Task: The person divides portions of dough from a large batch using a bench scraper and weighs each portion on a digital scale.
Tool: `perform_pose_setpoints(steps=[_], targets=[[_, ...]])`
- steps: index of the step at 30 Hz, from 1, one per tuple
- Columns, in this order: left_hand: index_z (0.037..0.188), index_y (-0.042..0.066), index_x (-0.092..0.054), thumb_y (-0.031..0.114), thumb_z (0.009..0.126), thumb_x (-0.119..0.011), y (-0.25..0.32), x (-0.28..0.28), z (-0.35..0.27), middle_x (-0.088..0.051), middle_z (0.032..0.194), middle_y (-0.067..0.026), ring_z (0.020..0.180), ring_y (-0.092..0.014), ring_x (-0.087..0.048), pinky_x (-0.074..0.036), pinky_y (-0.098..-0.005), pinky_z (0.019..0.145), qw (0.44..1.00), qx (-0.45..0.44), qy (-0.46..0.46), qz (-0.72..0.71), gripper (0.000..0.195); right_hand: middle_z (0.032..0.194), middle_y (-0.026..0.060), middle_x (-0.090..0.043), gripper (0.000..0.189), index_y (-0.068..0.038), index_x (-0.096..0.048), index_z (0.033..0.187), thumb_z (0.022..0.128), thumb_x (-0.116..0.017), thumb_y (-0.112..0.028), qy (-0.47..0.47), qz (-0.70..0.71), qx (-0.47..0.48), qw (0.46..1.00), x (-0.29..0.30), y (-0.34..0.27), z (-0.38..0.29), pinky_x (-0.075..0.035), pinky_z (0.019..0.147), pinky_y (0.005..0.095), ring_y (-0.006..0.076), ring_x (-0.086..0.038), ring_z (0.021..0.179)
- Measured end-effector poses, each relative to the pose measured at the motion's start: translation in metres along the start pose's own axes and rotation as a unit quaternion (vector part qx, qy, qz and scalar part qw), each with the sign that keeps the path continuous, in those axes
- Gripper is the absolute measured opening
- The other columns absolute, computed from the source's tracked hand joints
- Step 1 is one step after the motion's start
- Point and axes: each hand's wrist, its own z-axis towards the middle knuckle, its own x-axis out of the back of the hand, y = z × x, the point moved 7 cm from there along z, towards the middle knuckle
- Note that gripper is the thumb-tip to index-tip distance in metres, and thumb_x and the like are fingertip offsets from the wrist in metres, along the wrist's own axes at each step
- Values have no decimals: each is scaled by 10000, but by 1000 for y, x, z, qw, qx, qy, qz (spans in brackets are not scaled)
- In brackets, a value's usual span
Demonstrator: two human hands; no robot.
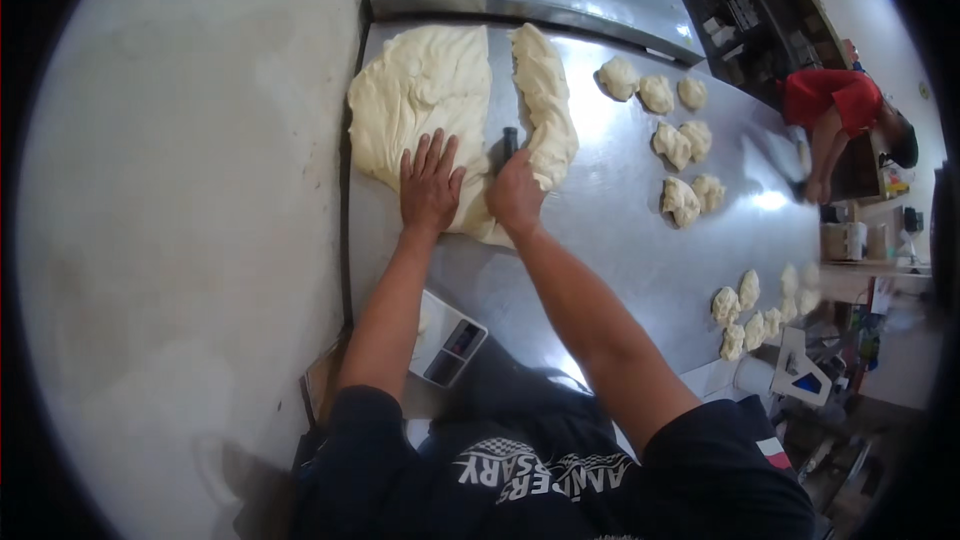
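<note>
A large slab of pale dough lies on the steel table in front of me. My left hand rests palm down on its near part, fingers slightly spread. A long strip of dough lies to the right, separated from the slab by a gap of bare metal along most of its length. My right hand is closed around a tool with a black handle at the near end of this gap. The tool's blade is hidden, so its exact kind cannot be told.
Dough pieces sit in small groups to the right, with more farther along the steel table. A digital kitchen scale stands beneath my left forearm. A wall borders the left side. Another person in red is at the far right.
</note>
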Motion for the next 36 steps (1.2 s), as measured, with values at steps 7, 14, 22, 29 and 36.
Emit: perform_pose_setpoints(steps=[7, 14, 22, 29, 36], targets=[[1604, 211, -421, 430, 1094, -457, -9, 5, -22, -357, 1691, -54, 1564, -273, -305, -208, -519, 1275, 1000, 12, 12, -4, 556, 1205, 369, -655, 551, 89, -368, 1326, 928, -645, -171, -26, 31, -113, 993, 71, 66, 22, -534, 961, 565, 526, -658, 1121], [1633, 215, -373, 397, 1093, -459, -2, -5, -22, -304, 1718, -63, 1585, -290, -257, -171, -537, 1278, 999, 32, 23, 9, 576, 957, 386, -681, 446, 44, -364, 1182, 888, -661, -109, 43, 96, -44, 993, 70, 73, -58, -526, 829, 627, 580, -669, 907], [1627, 207, -378, 396, 1098, -442, 7, -10, -23, -307, 1716, -66, 1582, -287, -265, -180, -529, 1278, 999, 33, 0, 41, 565, 1087, 305, -651, 319, 22, -431, 1108, 877, -641, -42, 99, -6, 143, 985, 8, 25, -111, -575, 757, 593, 492, -703, 793], [1629, 186, -382, 405, 1102, -418, -1, -8, -19, -330, 1705, -94, 1576, -338, -269, -182, -579, 1264, 996, 78, -28, -43, 571, 1180, 332, -661, 459, 70, -445, 1258, 880, -646, -95, -117, 53, -23, 991, 34, 52, -17, -574, 856, 571, 509, -688, 1018], [1528, 43, -498, 317, 897, -779, 130, -4, -55, -526, 1506, -206, 1441, -394, -458, -321, -520, 1221, 963, 24, 5, -270, 742, 1011, 119, -673, 361, 4, -537, 1187, 907, -706, -151, -70, 277, 17, 958, 153, 126, 71, -537, 813, 376, 205, -654, 903]])
